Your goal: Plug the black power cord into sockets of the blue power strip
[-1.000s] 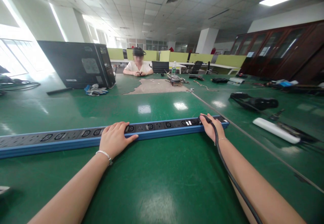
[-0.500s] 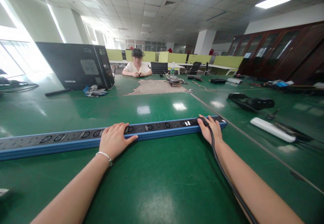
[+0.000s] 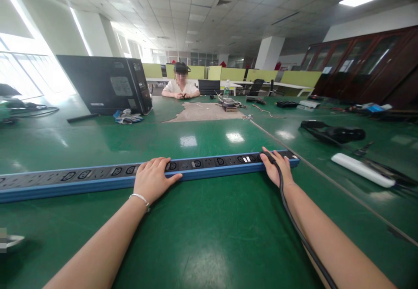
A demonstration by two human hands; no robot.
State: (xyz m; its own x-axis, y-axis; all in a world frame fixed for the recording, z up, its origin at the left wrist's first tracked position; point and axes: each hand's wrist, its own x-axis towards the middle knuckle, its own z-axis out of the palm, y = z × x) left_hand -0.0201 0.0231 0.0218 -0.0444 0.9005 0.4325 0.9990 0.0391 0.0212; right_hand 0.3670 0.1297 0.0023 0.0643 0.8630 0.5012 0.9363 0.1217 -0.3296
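Note:
A long blue power strip point(image 3: 212, 174) with black sockets lies across the green tabletop and runs out of view at the left. Over its middle part is my left hand point(image 3: 153, 178), fingers across the top and thumb along the near side, gripping it. Close to the strip's right end, my right hand point(image 3: 277, 169) is closed around the plug of a black power cord point(image 3: 285, 210). The plug sits at a socket, mostly covered by my fingers, so how deep it is in cannot be seen. From there the cord runs down along my right forearm.
A black computer case point(image 3: 104, 84) stands at the back left, with gloves point(image 3: 128, 116) beside it. On the right lie a white bar-shaped thing point(image 3: 362, 170) and a black object point(image 3: 333, 132). A person point(image 3: 181, 84) sits across the table near a bottle point(image 3: 226, 89).
The whole view has shifted slightly, so everything appears a little further right. Both hands keep their hold on the power strip and the plug.

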